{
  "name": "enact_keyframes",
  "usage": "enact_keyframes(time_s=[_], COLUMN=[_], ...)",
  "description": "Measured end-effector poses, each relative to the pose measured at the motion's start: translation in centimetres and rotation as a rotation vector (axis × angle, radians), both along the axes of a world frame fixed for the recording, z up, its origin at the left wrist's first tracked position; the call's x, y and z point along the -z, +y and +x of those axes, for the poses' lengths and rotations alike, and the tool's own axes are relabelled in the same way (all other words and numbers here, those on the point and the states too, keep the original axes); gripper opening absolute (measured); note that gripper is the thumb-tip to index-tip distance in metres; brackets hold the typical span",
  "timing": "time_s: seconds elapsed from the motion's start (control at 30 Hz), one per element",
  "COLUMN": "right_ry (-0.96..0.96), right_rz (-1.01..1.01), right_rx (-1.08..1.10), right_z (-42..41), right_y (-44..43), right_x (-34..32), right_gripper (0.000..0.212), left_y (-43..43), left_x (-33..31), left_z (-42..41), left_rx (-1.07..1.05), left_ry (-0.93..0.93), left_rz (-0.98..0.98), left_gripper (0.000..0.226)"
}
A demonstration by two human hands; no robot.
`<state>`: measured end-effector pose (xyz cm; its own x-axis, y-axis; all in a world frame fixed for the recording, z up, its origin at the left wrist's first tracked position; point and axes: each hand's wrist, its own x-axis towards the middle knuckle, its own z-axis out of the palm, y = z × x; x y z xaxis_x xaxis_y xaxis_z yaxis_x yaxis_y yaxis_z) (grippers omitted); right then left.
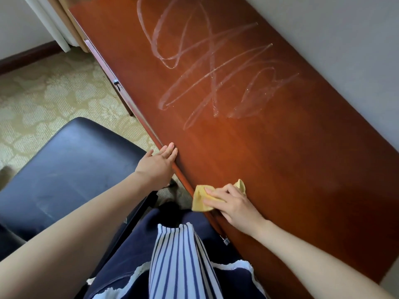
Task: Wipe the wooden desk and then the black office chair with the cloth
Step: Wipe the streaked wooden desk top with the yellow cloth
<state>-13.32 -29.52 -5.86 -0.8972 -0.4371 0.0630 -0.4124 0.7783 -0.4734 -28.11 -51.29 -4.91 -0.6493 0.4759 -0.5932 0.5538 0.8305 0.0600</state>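
A long reddish wooden desk (pixel 269 165) runs along the wall, with looping wet wipe streaks (pixel 211 67) across its far half. My right hand (pixel 233 203) presses a yellow cloth (pixel 200 199) onto the desk's near front edge, fingers spread over it. Further along that front edge rests my left hand (pixel 159 162), its fingers straight and holding nothing. The black office chair (pixel 69 169) stands to the left of the desk, its padded seat under my left forearm.
A grey wall (pixel 345 50) borders the desk's far side. Patterned beige carpet (pixel 43 98) covers the floor on the left. Drawer fronts with small metal handles (pixel 116 84) line the desk's front. A white door frame (pixel 54 24) stands at the far left.
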Motion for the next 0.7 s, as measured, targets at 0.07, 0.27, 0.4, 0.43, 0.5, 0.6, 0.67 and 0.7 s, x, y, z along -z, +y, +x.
enact_keyframes(time_s=[0.07, 0.27, 0.4, 0.43, 0.5, 0.6, 0.67, 0.7], right_ry=[0.016, 0.099, 0.132, 0.124, 0.107, 0.074, 0.028, -0.003], right_rz=[0.047, 0.139, 0.163, 0.153, 0.125, 0.095, 0.041, 0.006], right_rx=[-0.135, -0.468, -0.541, -0.513, -0.443, -0.295, -0.125, -0.028], right_z=[1.0, -1.0, -4.7, -5.6, -7.4, -9.9, -10.7, -10.5], right_y=[2.6, 7.0, 6.8, 6.5, 5.6, 4.0, 2.9, 2.4], right_x=[-0.2, -0.6, -0.5, -0.4, -0.4, -0.3, 0.0, 0.4], right_gripper=[0.045, 0.039, 0.04, 0.041, 0.042, 0.04, 0.035, 0.033], left_y=[0.1, 0.4, 0.8, 0.9, 1.1, 1.4, 1.6, 1.7], left_x=[0.1, -0.2, -0.4, -0.4, -0.5, -0.8, -0.8, -0.9], left_z=[-0.1, 0.0, 0.3, 0.5, 0.7, 0.9, 0.9, 1.0], left_rx=[0.003, -0.014, -0.04, -0.043, -0.058, -0.087, -0.103, -0.114], left_ry=[0.0, -0.039, -0.029, -0.028, -0.031, -0.026, -0.015, -0.018], left_rz=[-0.005, -0.031, -0.046, -0.048, -0.053, -0.068, -0.077, -0.08], left_gripper=[0.062, 0.063, 0.063, 0.063, 0.063, 0.064, 0.066, 0.066])
